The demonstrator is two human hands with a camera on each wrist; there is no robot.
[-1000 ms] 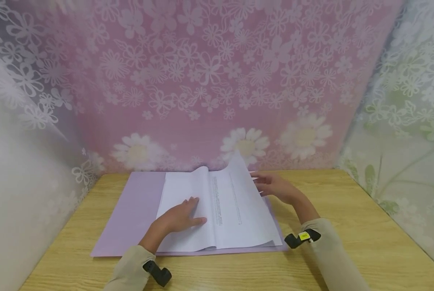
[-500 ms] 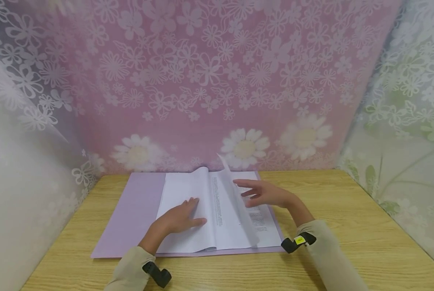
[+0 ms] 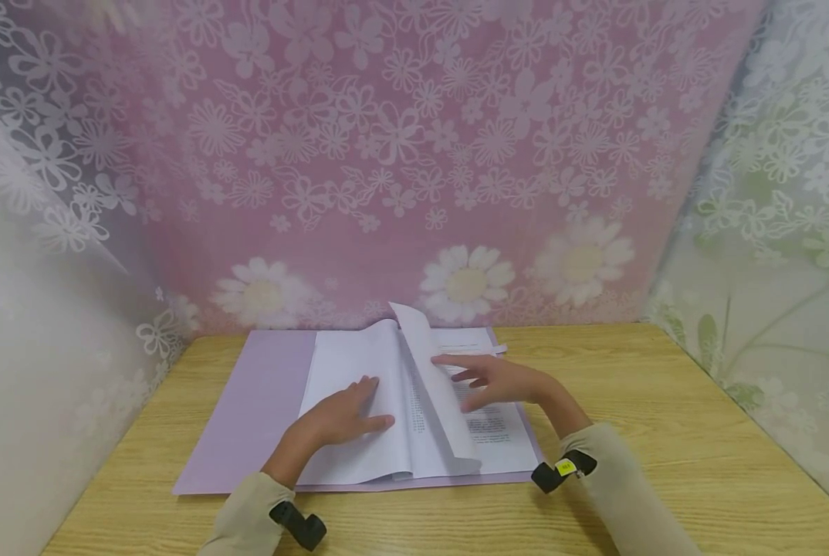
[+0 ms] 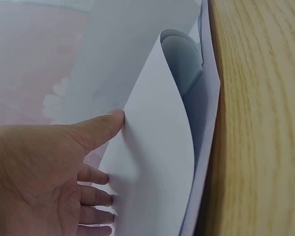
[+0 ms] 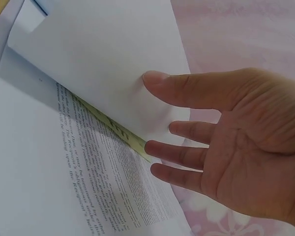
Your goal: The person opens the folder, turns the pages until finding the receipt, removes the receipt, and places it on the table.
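A lilac folder [image 3: 269, 401] lies open with white sheets inside. My left hand [image 3: 341, 413] rests on the turned left-hand sheets [image 3: 352, 351], fingers spread; in the left wrist view its thumb and fingertips touch white paper that bulges into a curl. One sheet [image 3: 424, 363] stands raised near the middle, leaning left, its top corner up. My right hand [image 3: 508, 382] is at that sheet's right side, fingers loosely extended, thumb against it in the right wrist view. Beneath shows a page of printed text [image 5: 108, 172], with a yellow-green strip [image 5: 113, 125] bearing dark marks along the sheet's edge.
The folder lies on a wood-grain table [image 3: 630, 386]. A small pale tab [image 3: 501, 348] sticks out past the folder's right edge. Behind stands a pink flowered backdrop [image 3: 414, 193], with pale flowered panels at both sides. Black wrist cameras sit on both sleeves.
The raised sheet has swung from the right toward the left, uncovering the printed page. My right hand has moved left with it; my left hand has stayed in place.
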